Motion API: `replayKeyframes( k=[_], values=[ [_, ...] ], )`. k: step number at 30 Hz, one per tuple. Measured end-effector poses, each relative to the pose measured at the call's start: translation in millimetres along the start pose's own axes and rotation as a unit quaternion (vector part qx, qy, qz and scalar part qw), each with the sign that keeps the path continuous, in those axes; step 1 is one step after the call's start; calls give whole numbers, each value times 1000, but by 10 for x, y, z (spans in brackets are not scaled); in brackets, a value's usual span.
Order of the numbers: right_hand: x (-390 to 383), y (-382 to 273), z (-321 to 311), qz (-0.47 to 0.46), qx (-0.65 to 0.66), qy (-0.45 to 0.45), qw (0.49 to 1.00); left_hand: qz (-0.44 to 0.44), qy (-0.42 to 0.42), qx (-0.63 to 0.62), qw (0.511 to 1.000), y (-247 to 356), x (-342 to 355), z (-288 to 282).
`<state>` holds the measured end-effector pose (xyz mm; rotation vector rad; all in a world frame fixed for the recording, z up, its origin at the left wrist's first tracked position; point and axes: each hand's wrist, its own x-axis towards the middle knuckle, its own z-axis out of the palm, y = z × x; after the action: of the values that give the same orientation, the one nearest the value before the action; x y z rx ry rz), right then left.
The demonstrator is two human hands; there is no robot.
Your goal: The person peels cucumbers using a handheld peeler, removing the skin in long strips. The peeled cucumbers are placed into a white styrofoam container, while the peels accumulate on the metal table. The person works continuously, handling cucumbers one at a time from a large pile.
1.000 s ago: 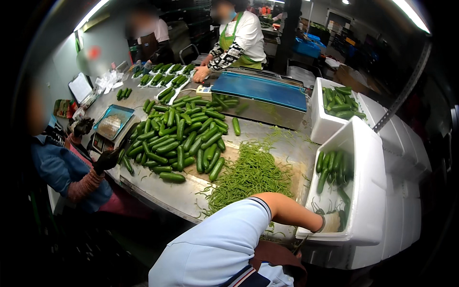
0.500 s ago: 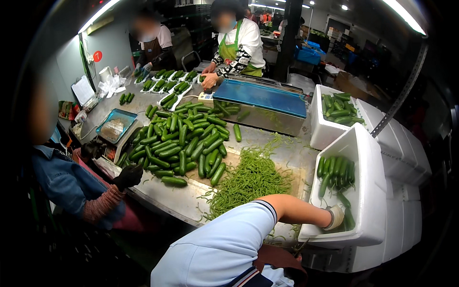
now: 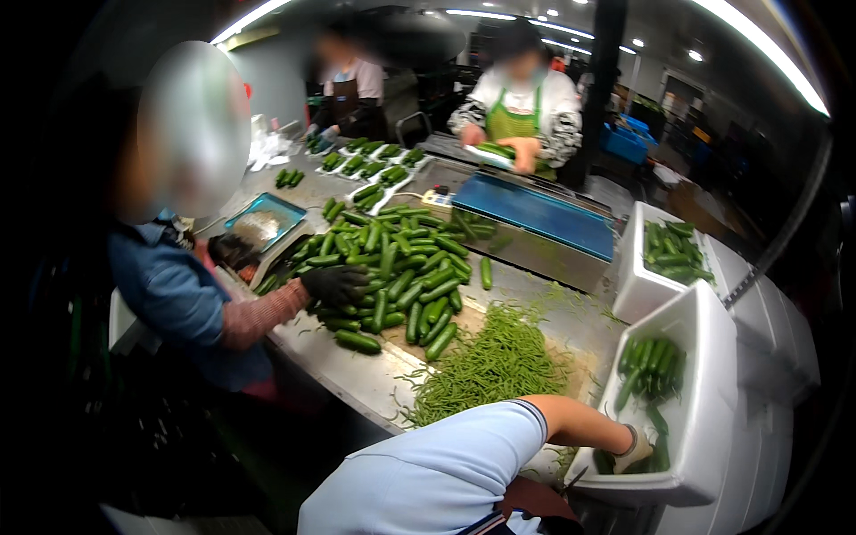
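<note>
My left arm, in a light blue short sleeve, stretches right into the nearer white foam box (image 3: 713, 428). My left hand (image 3: 635, 448), in a whitish glove, is low at the near end of this box among cucumbers (image 3: 662, 453). Its fingers are hidden, so whether it grips one cannot be told. Farther inside the box lies a row of cucumbers (image 3: 654, 361). My right hand does not show. A thin dark stick-like thing (image 3: 575, 478) pokes up by the box's near corner; its kind is unclear.
A cucumber heap (image 3: 392, 267) and thin green pods (image 3: 490, 366), like beans or peppers, cover the steel table (image 3: 308, 361). Beyond are a blue-topped machine (image 3: 535, 214), a scale (image 3: 263, 223) and another foam box (image 3: 633, 276). Co-workers stand left and across.
The view has swung left. The left co-worker's black-gloved hand has moved onto the cucumber heap. The co-worker in the green apron now holds up a tray of cucumbers. My left hand stays inside the box.
</note>
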<state>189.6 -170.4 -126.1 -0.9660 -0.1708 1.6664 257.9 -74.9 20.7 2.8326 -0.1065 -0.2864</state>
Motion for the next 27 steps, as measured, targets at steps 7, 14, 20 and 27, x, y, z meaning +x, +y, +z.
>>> replayKeyframes(
  k=[7,14,20,27],
  values=[
    [129,-64,117,28,-6,-7,1000,-68,136,-317,936,-497,-400,-104],
    [-100,-5,4,76,87,-64,991,5,283,-708,647,-836,-1616,-103],
    [-367,96,-70,210,288,-308,882,-69,459,-501,730,-916,-2332,183],
    [-350,288,305,118,411,-299,853,-122,512,-295,798,-774,-2678,172]
  ],
)
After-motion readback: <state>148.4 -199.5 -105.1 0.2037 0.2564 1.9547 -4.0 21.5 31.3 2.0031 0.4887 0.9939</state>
